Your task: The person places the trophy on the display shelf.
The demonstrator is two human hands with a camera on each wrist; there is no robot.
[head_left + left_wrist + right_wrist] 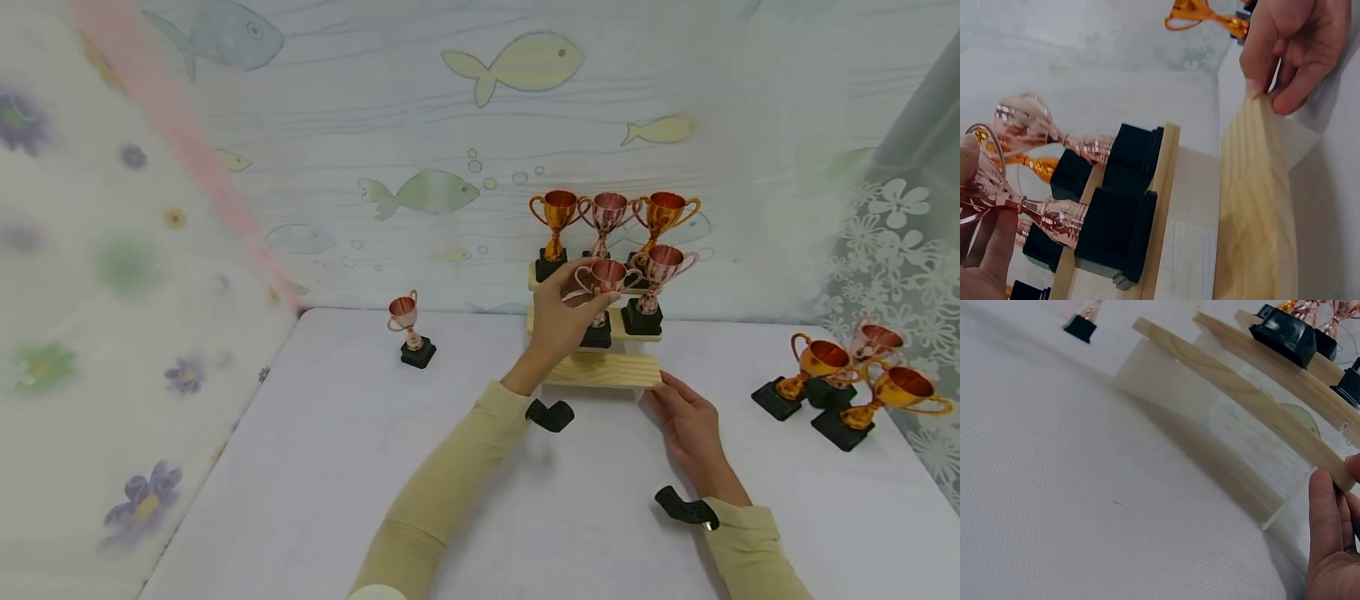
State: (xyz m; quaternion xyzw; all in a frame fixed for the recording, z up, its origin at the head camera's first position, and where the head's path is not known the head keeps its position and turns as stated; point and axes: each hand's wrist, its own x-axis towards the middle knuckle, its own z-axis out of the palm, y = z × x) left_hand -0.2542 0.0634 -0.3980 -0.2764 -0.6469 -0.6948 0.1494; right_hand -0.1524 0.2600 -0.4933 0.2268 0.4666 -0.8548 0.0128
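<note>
My left hand (558, 321) pinches a rose-gold trophy cup (606, 275) by its bowl and handle. In the left wrist view the black base (1116, 234) of that cup is at the middle wooden shelf (1169, 162) of a stepped stand. Beside it on the same shelf is another rose-gold trophy (662, 267). The right hand (693, 429) grips the right end of the lowest wooden shelf (600, 371) between thumb and fingers, as the right wrist view also shows. Two gold trophies, the left one (557, 212) among them, flank a rose-gold trophy (606, 215) on the top shelf.
A small rose-gold trophy (405, 317) stands on the white table (300, 500) left of the stand. To the right are two gold trophies, one in front (896, 392), and a rose-gold trophy (877, 342). A fish-patterned curtain (337, 125) hangs behind.
</note>
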